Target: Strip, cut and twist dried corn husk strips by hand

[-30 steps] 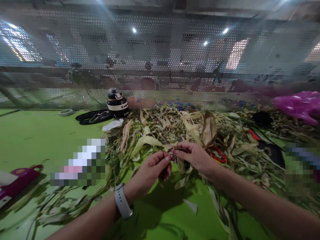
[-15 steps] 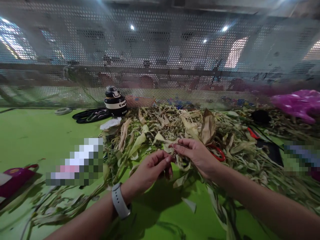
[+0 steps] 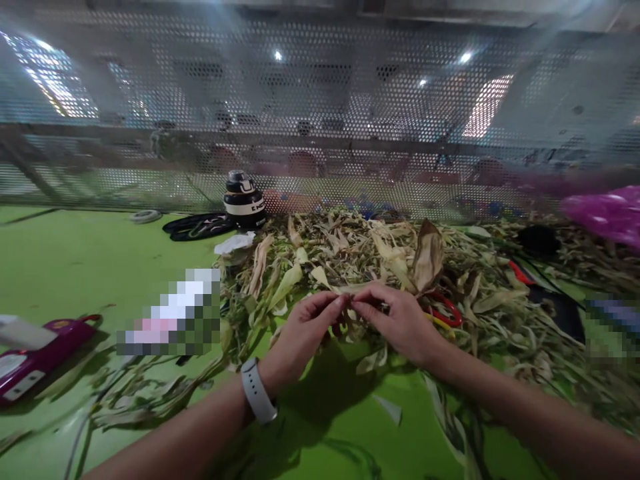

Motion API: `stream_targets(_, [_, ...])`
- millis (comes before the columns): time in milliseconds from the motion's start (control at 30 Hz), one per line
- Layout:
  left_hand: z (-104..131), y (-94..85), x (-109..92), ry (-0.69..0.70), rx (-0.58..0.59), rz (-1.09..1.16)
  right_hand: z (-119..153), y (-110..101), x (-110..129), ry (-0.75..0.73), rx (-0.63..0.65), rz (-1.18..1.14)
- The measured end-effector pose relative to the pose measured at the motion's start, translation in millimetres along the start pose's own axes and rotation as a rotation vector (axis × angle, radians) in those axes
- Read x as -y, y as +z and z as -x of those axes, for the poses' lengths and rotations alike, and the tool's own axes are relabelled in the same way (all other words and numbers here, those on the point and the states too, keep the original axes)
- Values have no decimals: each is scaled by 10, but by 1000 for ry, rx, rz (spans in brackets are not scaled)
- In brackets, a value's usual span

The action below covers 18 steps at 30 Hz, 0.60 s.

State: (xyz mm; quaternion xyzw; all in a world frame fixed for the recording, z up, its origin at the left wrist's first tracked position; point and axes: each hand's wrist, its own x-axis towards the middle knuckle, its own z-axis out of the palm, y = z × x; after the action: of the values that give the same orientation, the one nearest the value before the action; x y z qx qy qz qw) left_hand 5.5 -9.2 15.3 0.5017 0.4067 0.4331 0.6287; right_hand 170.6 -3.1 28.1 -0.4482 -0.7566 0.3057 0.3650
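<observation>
Overall light: dim, grey-green in cast. Sources: small white lamps [image 3: 278, 56] and pale windows [image 3: 487, 107], seen through the perforated screen [image 3: 350, 100]. Glare: hazy flare streaks, upper left and upper right; glossy highlights on the pink plastic bag [image 3: 607, 213]. Shadow: one broad, soft-edged patch on the green table [image 3: 115, 260], below the left hand [image 3: 305, 330] and right hand [image 3: 407, 327]. Focus: shapes beyond the screen indistinct; dry leaves [image 3: 345, 247] smeared toward the right edge; fingertip detail soft and dark. Distortion: wide-angle, forearms stretched toward the lower corners. Masking: coarse pixel blocks, left and right.
</observation>
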Motion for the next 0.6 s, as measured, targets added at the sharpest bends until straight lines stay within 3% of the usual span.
stream_targets(233, [-41,-29,23,41,-98,32,35,14,6,61,-2,27])
stream_targets(600, [-84,-113,-51,70,-79,-49,23,-34,21,-13,142,24])
